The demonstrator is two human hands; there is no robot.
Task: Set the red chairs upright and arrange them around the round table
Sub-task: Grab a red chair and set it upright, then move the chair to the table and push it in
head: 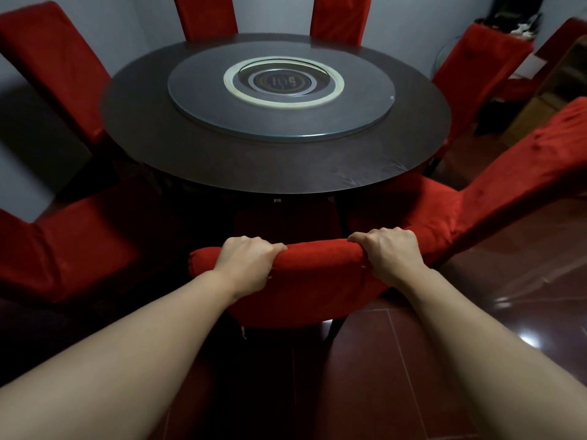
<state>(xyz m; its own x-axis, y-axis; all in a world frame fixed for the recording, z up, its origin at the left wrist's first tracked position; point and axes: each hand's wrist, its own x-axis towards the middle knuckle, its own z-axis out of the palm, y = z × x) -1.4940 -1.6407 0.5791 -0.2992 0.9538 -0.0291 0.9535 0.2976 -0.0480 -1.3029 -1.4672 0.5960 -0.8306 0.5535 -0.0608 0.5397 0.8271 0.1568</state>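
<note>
Round table (pixel 178 147), dark top, takes up the middle of my view; everything below is placed against it. Red chairs ring it, all upright: one at its far left (pixel 54 65), two at its far side (pixel 206 17) (pixel 341 19), one at its far right (pixel 473 77), one at its near right (pixel 521 173) with the seat tucked under the rim, one at its near left (pixel 60 249). Nearest chair (pixel 311 281) stands upright on the table's near side, directly between me and the rim, seat pointing in under the top. Glass turntable (pixel 349 115) sits on the table, centred, with a pale ring (pixel 233 90) around its hub. Glossy dark-red floor tiles (pixel 476 312) lie beyond the table's near right. My left hand (pixel 247 265) is wrapped over the top edge of the nearest chair's back, fingers curled down the table side. My right hand (pixel 390 252) is clamped on the same top edge, further right, knuckles up.
</note>
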